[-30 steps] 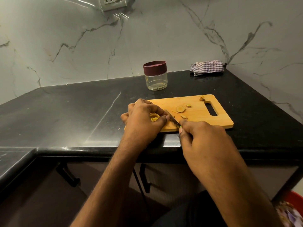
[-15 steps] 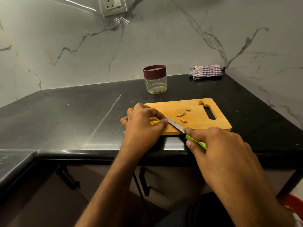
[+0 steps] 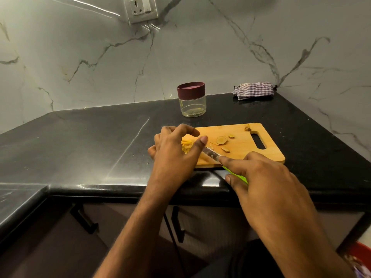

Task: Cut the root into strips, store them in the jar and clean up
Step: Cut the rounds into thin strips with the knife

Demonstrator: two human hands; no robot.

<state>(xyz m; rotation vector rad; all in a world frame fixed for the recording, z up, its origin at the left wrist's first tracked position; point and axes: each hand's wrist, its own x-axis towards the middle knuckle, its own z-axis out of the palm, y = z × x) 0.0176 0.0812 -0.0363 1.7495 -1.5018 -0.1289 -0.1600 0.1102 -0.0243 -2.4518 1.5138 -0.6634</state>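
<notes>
At the near edge of the wooden cutting board (image 3: 241, 151), the right hand (image 3: 261, 177) makes its grip on a knife (image 3: 212, 154), fingers curled round the bright green handle and the forefinger stretched along the top toward the blade. Just left of that grip, the left hand (image 3: 172, 155) hovers over the board with fingers loosely bent and spread, thumb tip touching the blade's flat; whether it pinches anything I cannot tell. Under its fingers lies a small heap of yellow root strips (image 3: 185, 146), thin and pale, too bunched to count. Beyond the blade, to the right of the left hand, sit one round root slice (image 3: 221, 140) with a tan rim, a smaller piece beside it, one sliver nearer the knife, and a brown knobbly end piece (image 3: 247, 128) by the board's handle slot. Farther back on the black surface (image 3: 90, 141) stands one clear jar (image 3: 192, 105) with a maroon lid screwed on, a few yellowish bits at its bottom. Off to the right against the marble wall lies one folded checked cloth (image 3: 253, 90). No writing shows anywhere. High on the wall is one socket plate (image 3: 141, 8).
</notes>
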